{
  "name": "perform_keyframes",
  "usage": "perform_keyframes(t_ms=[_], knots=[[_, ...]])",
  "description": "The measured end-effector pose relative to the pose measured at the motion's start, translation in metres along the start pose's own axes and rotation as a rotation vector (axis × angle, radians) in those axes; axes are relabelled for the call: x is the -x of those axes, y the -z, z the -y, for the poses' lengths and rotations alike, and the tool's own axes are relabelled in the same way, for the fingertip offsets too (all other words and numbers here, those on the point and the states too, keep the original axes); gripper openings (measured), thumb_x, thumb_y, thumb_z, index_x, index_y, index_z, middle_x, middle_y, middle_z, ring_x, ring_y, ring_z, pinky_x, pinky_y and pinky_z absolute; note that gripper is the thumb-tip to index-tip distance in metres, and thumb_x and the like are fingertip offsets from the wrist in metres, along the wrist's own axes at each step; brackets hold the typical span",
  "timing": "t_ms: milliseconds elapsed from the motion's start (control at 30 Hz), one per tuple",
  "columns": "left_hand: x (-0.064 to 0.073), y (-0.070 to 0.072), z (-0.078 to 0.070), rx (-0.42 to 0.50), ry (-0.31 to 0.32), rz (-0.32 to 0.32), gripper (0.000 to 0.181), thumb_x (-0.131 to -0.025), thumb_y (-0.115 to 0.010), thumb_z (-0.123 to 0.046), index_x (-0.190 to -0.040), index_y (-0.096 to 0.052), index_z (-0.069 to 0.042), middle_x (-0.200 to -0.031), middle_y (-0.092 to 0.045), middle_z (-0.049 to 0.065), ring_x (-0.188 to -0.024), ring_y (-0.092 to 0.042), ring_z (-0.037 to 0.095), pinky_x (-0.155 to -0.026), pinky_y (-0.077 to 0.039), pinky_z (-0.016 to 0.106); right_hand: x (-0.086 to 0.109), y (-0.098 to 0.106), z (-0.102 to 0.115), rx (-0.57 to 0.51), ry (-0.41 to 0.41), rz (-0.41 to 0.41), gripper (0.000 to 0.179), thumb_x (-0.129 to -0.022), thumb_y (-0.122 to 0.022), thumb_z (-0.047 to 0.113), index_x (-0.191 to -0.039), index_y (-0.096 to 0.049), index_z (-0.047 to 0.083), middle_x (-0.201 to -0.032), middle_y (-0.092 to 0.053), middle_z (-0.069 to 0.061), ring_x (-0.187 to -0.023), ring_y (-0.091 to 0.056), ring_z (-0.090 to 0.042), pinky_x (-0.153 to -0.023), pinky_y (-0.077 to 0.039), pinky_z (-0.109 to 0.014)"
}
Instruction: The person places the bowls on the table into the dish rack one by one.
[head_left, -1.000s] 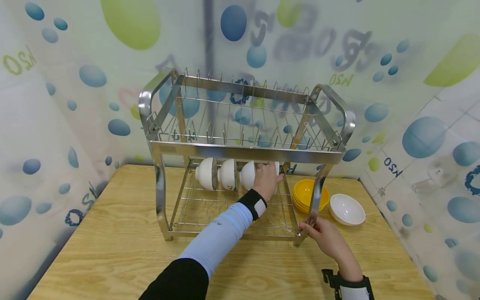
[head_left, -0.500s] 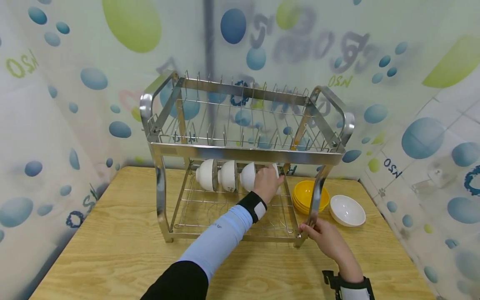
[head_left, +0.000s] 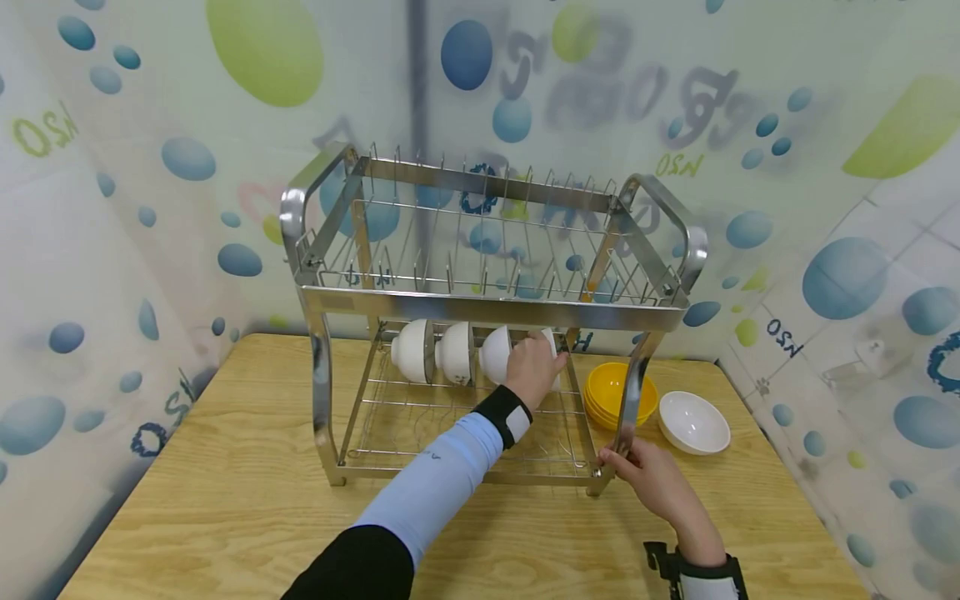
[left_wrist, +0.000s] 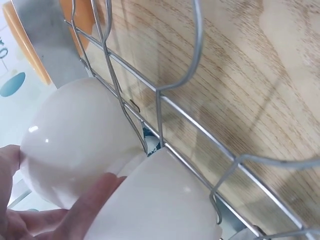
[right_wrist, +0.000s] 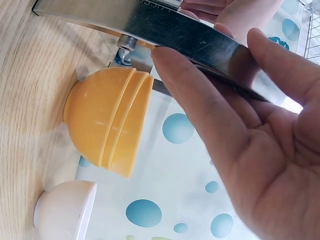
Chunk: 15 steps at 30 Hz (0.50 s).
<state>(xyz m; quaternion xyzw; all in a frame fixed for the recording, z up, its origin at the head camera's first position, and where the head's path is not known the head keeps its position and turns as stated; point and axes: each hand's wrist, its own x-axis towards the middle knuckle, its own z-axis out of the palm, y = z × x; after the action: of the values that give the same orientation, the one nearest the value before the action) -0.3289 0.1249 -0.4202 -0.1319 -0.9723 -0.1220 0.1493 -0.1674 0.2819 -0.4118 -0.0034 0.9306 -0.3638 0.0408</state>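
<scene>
My left hand (head_left: 532,368) reaches under the upper tier of a two-tier metal dish rack (head_left: 495,310). Its thumb and fingers grip a white bowl (left_wrist: 80,140) that stands on its side at the right end of the lower rack's row. Most of this bowl is hidden by the hand in the head view. Just left of it stand several more white bowls (head_left: 454,352), also on edge, rims facing right. My right hand (head_left: 654,482) holds the rack's front right leg (right_wrist: 185,45) near its foot, thumb on one side and fingers on the other.
Right of the rack, a stack of yellow bowls (head_left: 613,387) sits upright on the wooden table (head_left: 217,500). A white bowl (head_left: 694,423) stands beside it. The rack's upper tier has upright wire dividers. A patterned curtain (head_left: 187,100) hangs close behind.
</scene>
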Motion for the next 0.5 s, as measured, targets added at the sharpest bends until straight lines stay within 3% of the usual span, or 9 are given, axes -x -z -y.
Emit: perform_keyframes(t_ms=[233, 333, 500], knots=[[0.006, 0.007, 0.003, 0.071, 0.02, 0.036, 0.072, -0.092, -0.052, -0.052, -0.127, -0.051, 0.011, -0.087, -0.072, 0.018, -0.058, -0.066, 0.017, -0.044, -0.049, 0.023, -0.001, -0.001, 0.001, -0.012, 0.008, 0.007, 0.019, -0.094, -0.059, 0.025, -0.094, -0.068, 0.009, -0.087, -0.07, -0.002, -0.076, -0.054, -0.014, -0.067, -0.045, -0.028], [0.009, 0.011, 0.004, 0.068, 0.019, 0.021, 0.072, -0.092, -0.052, -0.052, -0.128, -0.051, 0.01, -0.087, -0.072, 0.017, -0.057, -0.066, 0.016, -0.041, -0.046, 0.021, -0.002, -0.001, 0.0, -0.016, 0.01, 0.013, 0.019, -0.094, -0.058, 0.026, -0.095, -0.068, 0.009, -0.088, -0.07, -0.002, -0.076, -0.053, -0.014, -0.067, -0.045, -0.028], [0.017, 0.023, 0.005, 0.093, -0.007, -0.02, 0.054, -0.094, -0.052, -0.049, -0.109, -0.063, 0.001, -0.077, -0.07, 0.012, -0.055, -0.065, 0.017, -0.041, -0.047, 0.024, -0.001, 0.001, -0.001, -0.04, 0.016, 0.026, 0.021, -0.094, -0.058, 0.027, -0.097, -0.067, 0.008, -0.09, -0.07, -0.004, -0.078, -0.055, -0.014, -0.068, -0.047, -0.027]])
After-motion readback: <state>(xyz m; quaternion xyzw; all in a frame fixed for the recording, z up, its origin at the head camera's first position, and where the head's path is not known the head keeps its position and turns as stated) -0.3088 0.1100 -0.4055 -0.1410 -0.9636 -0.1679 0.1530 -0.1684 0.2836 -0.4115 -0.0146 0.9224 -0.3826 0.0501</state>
